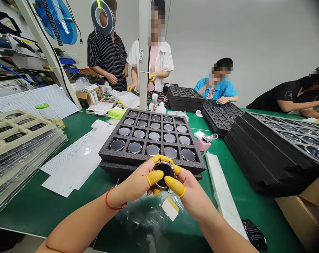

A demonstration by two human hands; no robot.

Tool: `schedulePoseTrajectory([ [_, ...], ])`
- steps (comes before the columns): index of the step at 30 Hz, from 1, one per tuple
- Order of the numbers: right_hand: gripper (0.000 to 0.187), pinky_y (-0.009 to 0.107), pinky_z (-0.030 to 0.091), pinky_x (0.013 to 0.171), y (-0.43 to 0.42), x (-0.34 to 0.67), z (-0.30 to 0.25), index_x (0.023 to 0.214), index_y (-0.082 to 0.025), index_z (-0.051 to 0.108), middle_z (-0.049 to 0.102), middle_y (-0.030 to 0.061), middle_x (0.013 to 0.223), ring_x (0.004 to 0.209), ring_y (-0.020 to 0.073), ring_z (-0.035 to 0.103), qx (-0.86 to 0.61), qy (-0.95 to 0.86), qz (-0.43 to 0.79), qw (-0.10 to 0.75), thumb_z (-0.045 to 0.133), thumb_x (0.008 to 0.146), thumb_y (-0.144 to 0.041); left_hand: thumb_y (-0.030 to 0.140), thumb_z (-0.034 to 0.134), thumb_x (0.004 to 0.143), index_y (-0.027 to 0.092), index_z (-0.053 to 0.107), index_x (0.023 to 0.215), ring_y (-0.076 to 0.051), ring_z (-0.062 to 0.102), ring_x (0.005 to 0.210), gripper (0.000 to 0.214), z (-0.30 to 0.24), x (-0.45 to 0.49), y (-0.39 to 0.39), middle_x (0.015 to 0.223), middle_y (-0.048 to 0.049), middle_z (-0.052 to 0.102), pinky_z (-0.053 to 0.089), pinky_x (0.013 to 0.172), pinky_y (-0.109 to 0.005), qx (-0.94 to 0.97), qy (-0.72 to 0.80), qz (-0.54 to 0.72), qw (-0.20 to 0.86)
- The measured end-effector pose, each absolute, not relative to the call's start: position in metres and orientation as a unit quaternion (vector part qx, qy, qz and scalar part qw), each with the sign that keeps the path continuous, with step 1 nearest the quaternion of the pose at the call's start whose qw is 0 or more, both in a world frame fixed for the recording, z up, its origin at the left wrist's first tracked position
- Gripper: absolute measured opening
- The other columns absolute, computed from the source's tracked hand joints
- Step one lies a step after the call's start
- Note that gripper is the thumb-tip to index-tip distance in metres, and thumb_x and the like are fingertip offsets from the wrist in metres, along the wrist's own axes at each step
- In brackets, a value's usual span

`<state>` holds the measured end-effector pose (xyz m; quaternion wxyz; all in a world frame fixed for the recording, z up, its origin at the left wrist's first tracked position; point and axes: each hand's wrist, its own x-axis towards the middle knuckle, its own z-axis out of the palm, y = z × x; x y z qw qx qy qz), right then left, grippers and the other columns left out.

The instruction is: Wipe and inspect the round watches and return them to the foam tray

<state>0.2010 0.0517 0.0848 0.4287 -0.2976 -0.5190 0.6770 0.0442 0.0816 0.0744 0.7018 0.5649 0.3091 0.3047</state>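
Watch body (168, 170): held above the counter (38, 211), toward its near edge, just in front of the black foam tray (122, 158). Left hand (141, 179): fingers clamped on the rim, thumb laid over the dark face. Right hand (188, 186): fingers clamped on the opposite side, thumb likewise over the face. Whether the thumbs press or merely rest cannot be told. Yellow finger cots (176, 187) cover the contact points visible.

Assessment: a two-sided grip suits handling of a smooth, round part. Pressure should be light and even, with support from beneath, since a thumb bearing on one side may tilt the body. Only covered fingertips should meet the face, to avoid marks. Clear plastic film (143, 214) and a white card (170, 211) lie below the hands; loose film could snag, so clearance is advised.
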Motion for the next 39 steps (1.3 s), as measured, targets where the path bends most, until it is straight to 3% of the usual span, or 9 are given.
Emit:
schedulePoseTrajectory([
  [16,0.027,0.03,0.053,0.081,0.054,0.201,0.069,0.107,-0.022,0.065,0.069,0.0044,0.105,0.101,0.02,0.063,-0.351,-0.542,0.616,0.451,0.07,0.082,-0.029,0.032,0.054,0.087,0.02,0.053,0.104,-0.003,0.034,0.04,0.021,0.068,0.054,0.085,0.061,0.0072,0.048,0.029,0.036,-0.013,0.537,0.308,0.344,0.706],
  [22,0.02,0.032,0.053,0.077,0.063,0.202,0.072,0.097,-0.018,0.069,0.072,0.0044,0.082,0.08,0.0189,0.069,-0.292,-0.507,0.692,0.423,0.06,0.089,-0.034,0.045,0.045,0.092,0.019,0.05,0.114,-0.005,0.043,0.04,0.035,0.073,0.05,0.087,0.061,0.0049,0.053,0.034,0.038,-0.014,0.558,0.348,0.324,0.68],
  [25,0.021,0.033,0.053,0.078,0.066,0.203,0.074,0.096,-0.018,0.07,0.072,0.004,0.078,0.075,0.0181,0.07,-0.283,-0.5,0.707,0.413,0.058,0.091,-0.034,0.042,0.042,0.091,0.017,0.047,0.119,-0.008,0.05,0.043,0.038,0.077,0.046,0.088,0.06,0.0024,0.058,0.039,0.04,-0.015,0.572,0.338,0.302,0.683],
  [32,0.022,0.029,0.054,0.073,0.064,0.202,0.075,0.091,-0.018,0.071,0.072,0.0037,0.077,0.077,0.0176,0.07,-0.279,-0.522,0.691,0.415,0.062,0.089,-0.037,0.033,0.052,0.084,0.018,0.049,0.117,-0.007,0.048,0.043,0.036,0.077,0.047,0.088,0.061,0.0044,0.054,0.036,0.037,-0.014,0.572,0.358,0.296,0.676],
  [39,0.024,0.03,0.055,0.077,0.06,0.199,0.071,0.101,-0.02,0.068,0.072,0.004,0.093,0.087,0.0189,0.068,-0.318,-0.531,0.653,0.436,0.067,0.085,-0.037,0.032,0.052,0.087,0.02,0.054,0.106,-0.003,0.037,0.037,0.023,0.068,0.051,0.089,0.061,0.006,0.051,0.03,0.034,-0.013,0.55,0.326,0.338,0.69],
])
